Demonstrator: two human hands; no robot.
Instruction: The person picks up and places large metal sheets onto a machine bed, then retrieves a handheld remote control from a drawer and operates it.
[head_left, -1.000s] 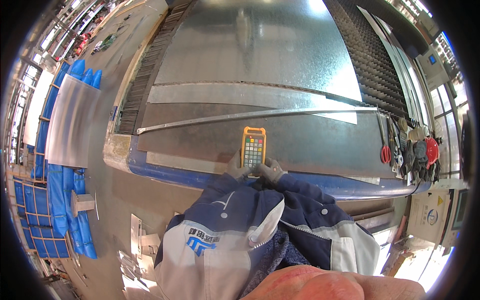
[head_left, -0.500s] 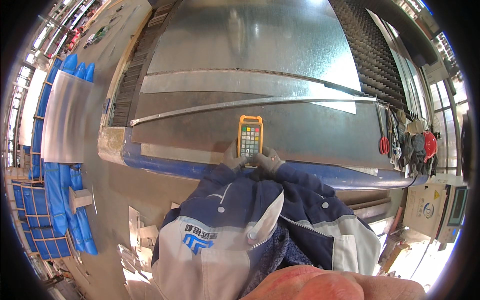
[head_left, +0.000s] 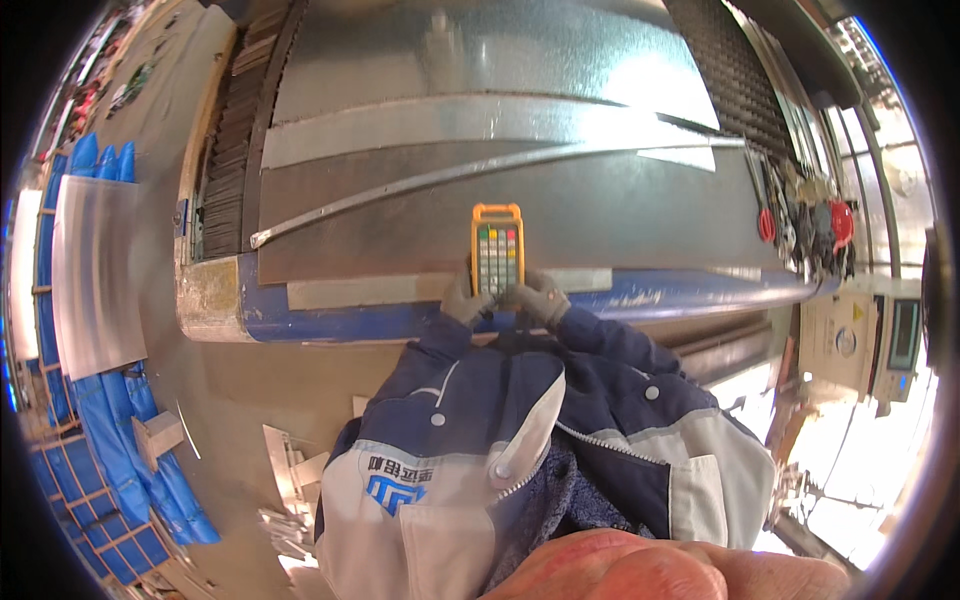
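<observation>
Between my two gloved hands is a handheld remote control with an orange frame and rows of small buttons, some green, yellow and red. My left hand grips its lower left side, fingers curled behind it. My right hand closes on the lower right side, with the thumb by the bottom buttons. The remote is held over the near edge of a machine bed, above a dark metal sheet. A long thin metal bar lies slantwise across the sheets beyond it.
A large shiny metal sheet covers the far bed, beside slatted supports. Red-handled scissors and other tools hang at the right corner. A boxy unit with a display stands below them. Blue-wrapped bundles and a pale sheet stand left.
My view has turned, so the bed sits tilted and higher on the right. Both hands still hold the remote, which appears slightly higher in view.
</observation>
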